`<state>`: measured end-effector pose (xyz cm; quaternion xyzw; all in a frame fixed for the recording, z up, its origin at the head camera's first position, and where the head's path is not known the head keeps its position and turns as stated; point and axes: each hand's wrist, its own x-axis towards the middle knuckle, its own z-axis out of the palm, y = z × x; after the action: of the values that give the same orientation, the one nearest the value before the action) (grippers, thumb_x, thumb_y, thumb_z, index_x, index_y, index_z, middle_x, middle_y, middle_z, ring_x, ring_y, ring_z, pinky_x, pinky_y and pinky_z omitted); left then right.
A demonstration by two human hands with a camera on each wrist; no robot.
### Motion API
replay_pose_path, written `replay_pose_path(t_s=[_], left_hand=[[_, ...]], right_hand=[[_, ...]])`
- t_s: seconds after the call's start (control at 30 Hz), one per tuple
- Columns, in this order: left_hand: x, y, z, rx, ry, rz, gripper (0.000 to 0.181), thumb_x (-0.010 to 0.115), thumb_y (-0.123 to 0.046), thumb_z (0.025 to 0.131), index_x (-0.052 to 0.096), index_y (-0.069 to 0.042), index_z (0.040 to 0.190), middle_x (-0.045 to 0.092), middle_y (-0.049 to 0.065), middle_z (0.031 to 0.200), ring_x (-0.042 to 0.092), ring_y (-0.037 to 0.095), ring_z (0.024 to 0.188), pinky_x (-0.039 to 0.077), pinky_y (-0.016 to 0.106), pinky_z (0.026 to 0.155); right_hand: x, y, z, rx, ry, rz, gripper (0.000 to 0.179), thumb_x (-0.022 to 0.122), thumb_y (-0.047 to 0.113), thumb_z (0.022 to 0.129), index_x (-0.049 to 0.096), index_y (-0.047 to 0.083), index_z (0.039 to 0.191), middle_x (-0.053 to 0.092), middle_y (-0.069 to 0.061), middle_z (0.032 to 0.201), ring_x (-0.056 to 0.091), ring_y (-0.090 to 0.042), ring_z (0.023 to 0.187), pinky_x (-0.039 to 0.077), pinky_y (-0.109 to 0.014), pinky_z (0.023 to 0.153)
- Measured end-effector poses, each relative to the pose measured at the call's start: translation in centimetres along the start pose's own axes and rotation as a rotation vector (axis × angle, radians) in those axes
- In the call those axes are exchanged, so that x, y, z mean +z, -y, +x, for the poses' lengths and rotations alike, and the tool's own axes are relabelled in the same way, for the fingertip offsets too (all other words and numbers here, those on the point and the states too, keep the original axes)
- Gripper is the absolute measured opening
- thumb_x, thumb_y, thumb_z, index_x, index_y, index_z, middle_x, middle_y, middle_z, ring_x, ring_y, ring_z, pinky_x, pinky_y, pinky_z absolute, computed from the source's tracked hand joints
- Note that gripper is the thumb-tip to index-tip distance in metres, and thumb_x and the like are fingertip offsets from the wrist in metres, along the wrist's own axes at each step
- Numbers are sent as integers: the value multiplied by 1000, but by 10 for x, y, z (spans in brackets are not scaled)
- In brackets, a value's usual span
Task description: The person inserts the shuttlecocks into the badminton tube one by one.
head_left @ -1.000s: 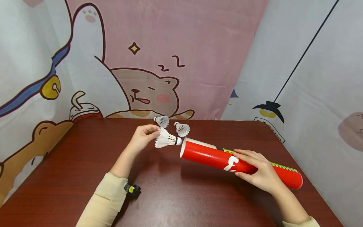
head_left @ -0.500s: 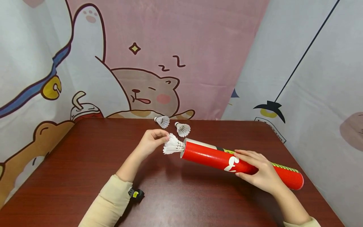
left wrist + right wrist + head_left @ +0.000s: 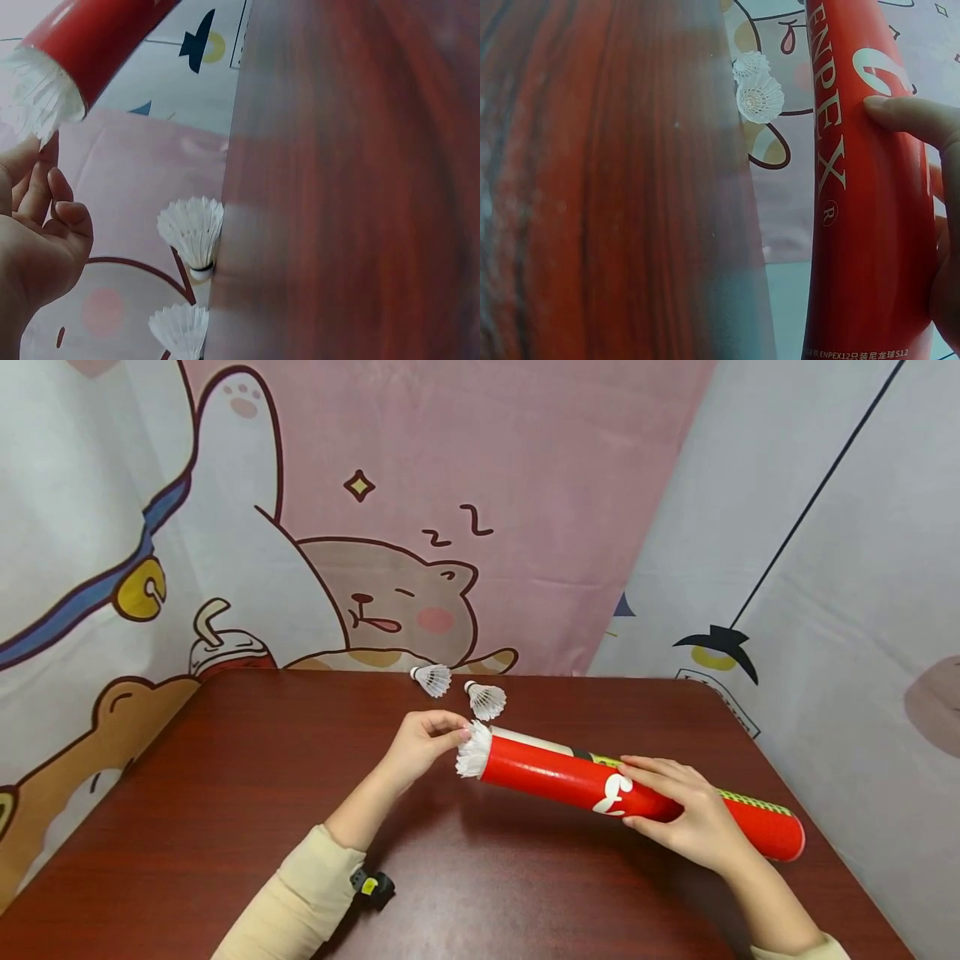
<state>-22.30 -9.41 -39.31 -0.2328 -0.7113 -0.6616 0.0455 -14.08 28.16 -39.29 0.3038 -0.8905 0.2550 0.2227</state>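
My left hand (image 3: 426, 745) pinches the feather edge of a white shuttlecock (image 3: 474, 752) between thumb and fingertips. The shuttlecock's cork end is hidden inside the open mouth of a red shuttlecock tube (image 3: 547, 763), and its feather skirt sticks out. In the left wrist view the skirt (image 3: 41, 94) fills the tube's mouth. My right hand (image 3: 686, 814) grips the tube around its middle, thumb on the near side and fingers over the top. The tube is tilted, its mouth to the left and raised, its far end low on the right.
Two more white shuttlecocks, one (image 3: 431, 680) at the table's back edge and another (image 3: 486, 701) just right of it, lie beyond the tube's mouth. The brown wooden table (image 3: 225, 827) ends at a cartoon-printed cloth (image 3: 570, 510) behind.
My left hand has moved right and slightly down, taking the shuttlecock from outside the tube's mouth to mostly inside it. The right hand and tube have stayed in place.
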Motion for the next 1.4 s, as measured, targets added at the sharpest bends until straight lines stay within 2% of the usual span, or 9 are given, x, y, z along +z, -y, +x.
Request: replay_pose_path(t_s=[0.1,0.33,0.63,0.83,1.0,1.13,1.27,1.37,1.4], left_hand=[[4,-3,-2,-9,4,3,8,69,8,82,69,10,90,69,11,80,58,12,68,47,26,63],[11,-31,-11,26,12,44,8,69,10,80,68,14,87,68,14,76,55,8,65,45,21,59],[18,-35,-13,44,9,70,8,71,11,78,70,13,85,68,18,76,55,7,63,45,21,57],[25,-42,-16,45,-4,103,7,70,13,77,71,14,85,69,22,79,58,5,68,48,20,62],[33,-47,-18,49,-10,131,8,67,16,75,70,15,83,68,24,80,59,5,70,49,21,64],[38,-47,-19,33,-4,119,8,63,18,74,69,16,79,67,21,76,54,4,64,46,19,59],[38,-27,-14,33,13,121,8,62,17,75,69,13,78,65,17,70,51,5,60,43,20,56],[34,-13,-9,37,36,153,9,64,15,77,71,10,81,67,16,74,54,6,63,46,20,57],[32,-12,-8,41,45,164,10,65,13,78,72,9,83,68,15,76,55,7,64,47,20,58]], right_hand=[[1,0,0,2,1,-3,76,92,12,58,63,21,128,58,3,129,47,-11,114,40,-29,85],[2,1,0,15,11,-1,77,92,12,57,63,22,128,58,3,129,47,-10,114,42,-34,83],[1,2,1,-5,14,11,76,92,13,57,64,20,127,59,2,128,48,-10,114,39,-31,85],[1,2,0,5,13,2,76,93,12,56,65,21,126,58,4,128,47,-9,114,42,-33,82],[2,2,0,-3,12,12,77,92,11,56,64,21,127,59,3,128,47,-9,114,40,-31,83],[2,2,0,-10,13,17,77,92,11,56,64,20,127,59,2,128,48,-9,113,38,-30,85],[2,2,0,-8,12,13,76,92,12,56,64,21,127,59,2,128,48,-9,113,39,-31,84],[2,2,0,-9,15,9,76,92,13,57,64,21,127,59,3,128,48,-9,113,40,-31,84],[2,2,0,-10,14,8,76,92,14,57,64,21,127,59,3,128,48,-10,113,39,-31,84]])
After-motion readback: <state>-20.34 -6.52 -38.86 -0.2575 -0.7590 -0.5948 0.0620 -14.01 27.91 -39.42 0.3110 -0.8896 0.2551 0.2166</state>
